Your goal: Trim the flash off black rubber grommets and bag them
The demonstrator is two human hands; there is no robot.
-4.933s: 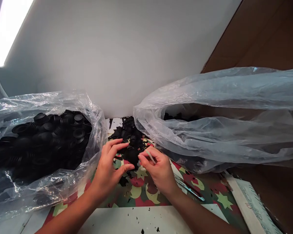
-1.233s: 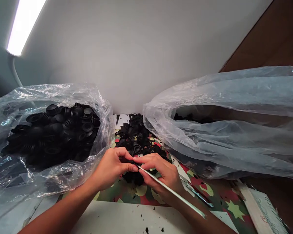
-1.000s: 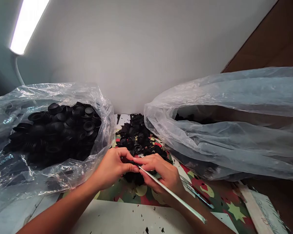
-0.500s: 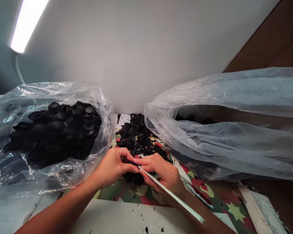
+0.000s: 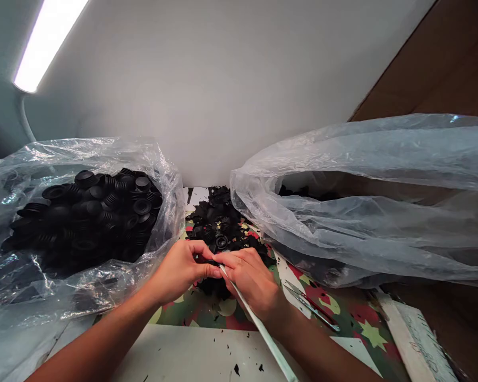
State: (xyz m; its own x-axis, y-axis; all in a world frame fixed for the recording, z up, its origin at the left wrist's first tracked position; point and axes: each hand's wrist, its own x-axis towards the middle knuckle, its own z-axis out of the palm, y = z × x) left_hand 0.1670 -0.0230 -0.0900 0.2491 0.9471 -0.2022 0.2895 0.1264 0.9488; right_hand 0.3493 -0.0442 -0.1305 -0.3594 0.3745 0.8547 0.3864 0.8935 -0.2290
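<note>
My left hand (image 5: 179,270) pinches a small black rubber piece, mostly hidden by the fingertips. Close against it, my right hand (image 5: 253,281) is closed around a long thin white stick (image 5: 265,331), whose upper end meets the fingers of both hands. The stick slants down toward the front edge of the view. Just beyond the hands, a round black rubber plug (image 5: 221,242) lies by a heap of black rubber scraps (image 5: 217,212). More black bits lie beneath my hands.
At left, a clear plastic bag (image 5: 169,175) holds many ribbed black plugs (image 5: 87,212). Another clear bag (image 5: 342,228) gapes at right, before brown cardboard (image 5: 434,69). Metal tweezers or scissors (image 5: 314,307) lie on the patterned covering (image 5: 350,313). A lamp (image 5: 48,48) shines upper left.
The lower end of the white stick has swung left and downward, and my right hand has turned with it. My left hand keeps its pinch. The whole view has shifted slightly.
</note>
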